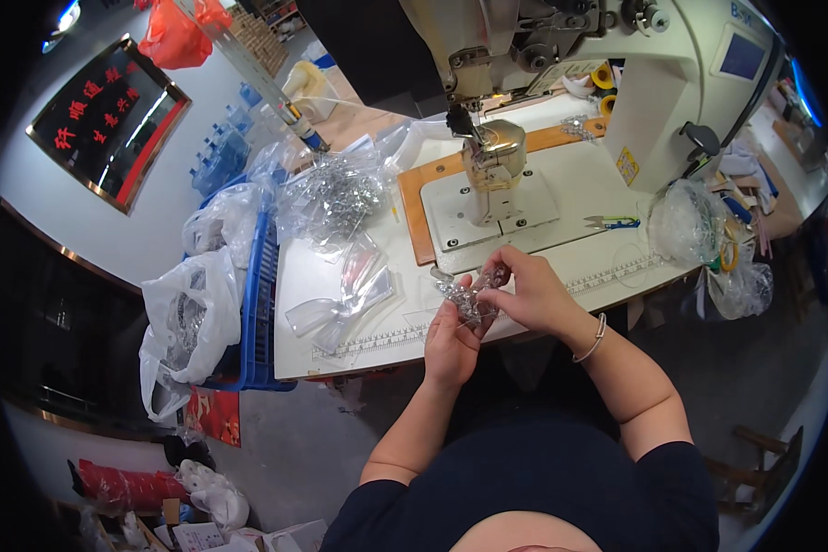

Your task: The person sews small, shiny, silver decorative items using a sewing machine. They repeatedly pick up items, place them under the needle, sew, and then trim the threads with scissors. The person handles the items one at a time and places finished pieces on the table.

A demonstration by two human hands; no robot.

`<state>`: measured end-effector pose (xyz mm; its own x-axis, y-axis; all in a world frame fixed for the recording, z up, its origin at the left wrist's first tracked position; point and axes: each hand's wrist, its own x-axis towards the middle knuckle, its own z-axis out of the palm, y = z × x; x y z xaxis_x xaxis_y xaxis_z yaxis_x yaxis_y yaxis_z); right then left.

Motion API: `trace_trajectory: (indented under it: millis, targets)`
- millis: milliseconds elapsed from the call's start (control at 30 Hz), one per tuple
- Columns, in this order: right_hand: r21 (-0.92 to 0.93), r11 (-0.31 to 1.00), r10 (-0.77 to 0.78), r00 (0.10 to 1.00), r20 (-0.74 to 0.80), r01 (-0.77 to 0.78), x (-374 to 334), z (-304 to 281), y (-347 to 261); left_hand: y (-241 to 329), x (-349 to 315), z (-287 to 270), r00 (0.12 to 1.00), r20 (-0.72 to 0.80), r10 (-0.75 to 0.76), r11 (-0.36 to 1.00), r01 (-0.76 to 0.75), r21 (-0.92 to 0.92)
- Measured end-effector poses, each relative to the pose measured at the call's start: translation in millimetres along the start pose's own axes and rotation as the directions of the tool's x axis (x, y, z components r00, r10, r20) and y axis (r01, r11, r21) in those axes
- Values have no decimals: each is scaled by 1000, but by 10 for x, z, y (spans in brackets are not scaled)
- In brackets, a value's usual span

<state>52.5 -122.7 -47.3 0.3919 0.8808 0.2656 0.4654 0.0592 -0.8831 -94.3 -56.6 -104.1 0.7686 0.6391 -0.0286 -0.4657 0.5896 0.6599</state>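
Note:
At the front edge of the sewing table [524,267], both my hands are on a tangled clump of small shiny silvery pieces [460,296]; their exact kind is too small to tell. My left hand [451,348] cups the clump from below, its fingers curled up around it. From the right, my right hand [534,293] pinches at the clump with bent fingers. Just beyond them stands the industrial sewing machine [495,170]. A larger heap of similar silvery pieces [336,198] lies on clear plastic to the left, with clear plastic strips [350,299] nearer me.
Thread snips [614,223] lie right of the machine bed, near a clear plastic bag [685,221]. A printed ruler [368,342] runs along the table's front edge. At left, a blue crate [259,304] holds white plastic bags [193,317]. A thin pole [248,74] rises behind the heap.

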Motion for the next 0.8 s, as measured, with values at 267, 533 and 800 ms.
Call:
trace_trajectory:
  millis: [267, 533, 800]
  targets:
    - [322, 916, 206, 970, 127, -237, 86, -1, 235, -13, 6, -55, 999, 48, -5, 999, 6, -34]
    - [284, 945, 148, 986, 75, -163, 59, 8, 226, 2, 20, -59, 999, 44, -17, 998, 20, -55]
    - [112, 982, 147, 989, 21, -149, 7, 36, 135, 12, -3, -22, 999, 33, -6, 1000, 7, -24]
